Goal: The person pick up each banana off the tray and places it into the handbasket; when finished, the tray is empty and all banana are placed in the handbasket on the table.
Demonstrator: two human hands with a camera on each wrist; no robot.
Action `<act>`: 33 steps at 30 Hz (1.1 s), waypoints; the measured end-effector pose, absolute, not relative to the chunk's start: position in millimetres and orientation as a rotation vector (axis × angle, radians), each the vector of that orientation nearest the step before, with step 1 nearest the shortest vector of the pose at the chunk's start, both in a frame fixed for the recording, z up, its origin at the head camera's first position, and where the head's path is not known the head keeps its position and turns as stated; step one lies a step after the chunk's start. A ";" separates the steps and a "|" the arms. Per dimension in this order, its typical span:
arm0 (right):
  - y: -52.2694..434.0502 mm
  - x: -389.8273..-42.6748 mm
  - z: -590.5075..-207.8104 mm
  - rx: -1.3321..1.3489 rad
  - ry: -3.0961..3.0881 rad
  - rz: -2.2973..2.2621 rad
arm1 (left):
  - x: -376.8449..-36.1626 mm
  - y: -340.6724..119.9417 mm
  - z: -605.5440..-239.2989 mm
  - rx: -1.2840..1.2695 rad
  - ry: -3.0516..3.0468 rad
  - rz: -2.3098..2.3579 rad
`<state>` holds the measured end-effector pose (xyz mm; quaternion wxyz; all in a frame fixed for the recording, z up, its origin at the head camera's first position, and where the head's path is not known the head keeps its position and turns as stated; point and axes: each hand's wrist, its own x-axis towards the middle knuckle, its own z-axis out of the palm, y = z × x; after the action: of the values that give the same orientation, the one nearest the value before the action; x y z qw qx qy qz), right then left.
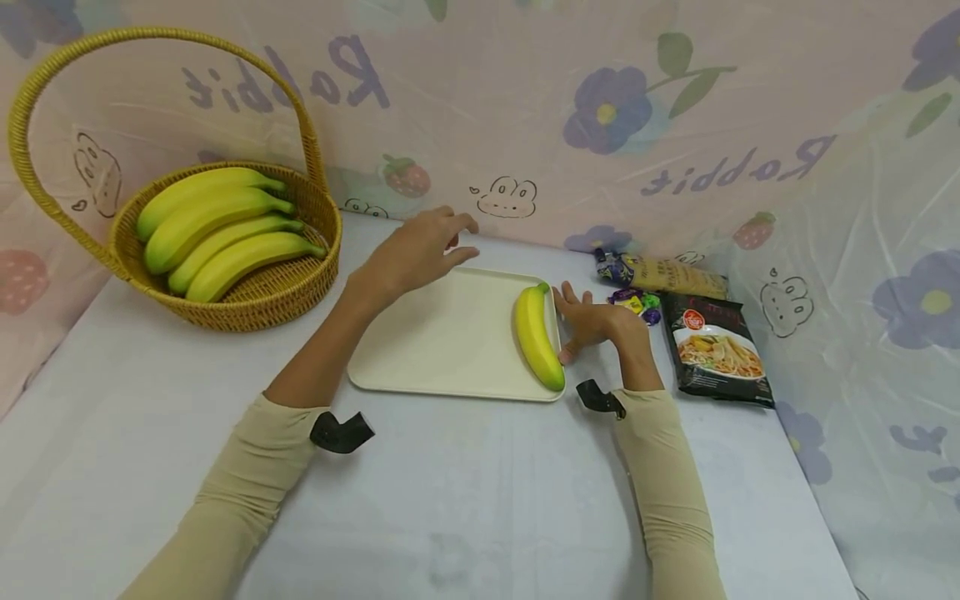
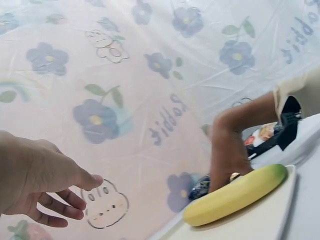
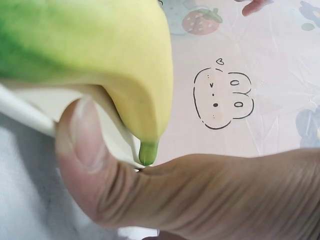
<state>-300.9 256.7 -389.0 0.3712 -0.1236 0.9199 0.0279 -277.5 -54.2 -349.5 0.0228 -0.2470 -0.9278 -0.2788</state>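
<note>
While a cream tray (image 1: 442, 333) sits at the centre of the pale table (image 1: 465, 500), a single banana (image 1: 537, 335) lies along its 3 o'clock edge, stem end toward 12 o'clock and green tip toward 6 o'clock. The right hand (image 1: 592, 321) rests just beside the banana on the tray's 3 o'clock side, fingers extended and lying against the fruit and the tray rim; the right wrist view shows the thumb (image 3: 95, 155) pressed to the tray edge just under the banana's green tip, without curling round it. The left hand (image 1: 420, 250) hovers over the tray's 12 o'clock edge, fingers loosely spread and holding nothing, apart from the banana. At 10 o'clock from the tray stands a woven basket (image 1: 258, 296) with a tall hoop handle, and inside it lie four bananas (image 1: 217, 229) side by side, stems pointing toward 3 o'clock. At 3 o'clock of the tray, past the right hand, lie a dark noodle packet (image 1: 716, 350), a few purple-wrapped sweets (image 1: 637, 302), and a long yellowish packet (image 1: 663, 273) at 2 o'clock by the floral backdrop.
</note>
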 end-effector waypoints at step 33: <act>256.9 -302.9 -388.1 -0.327 2.352 0.069 | -251.4 24.3 -401.8 -1.465 -3.058 -0.502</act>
<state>-302.9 256.9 -388.1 0.3738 -0.1278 0.9183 0.0268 -251.4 24.3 -401.8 -0.1426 -0.4229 -0.8831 -0.1450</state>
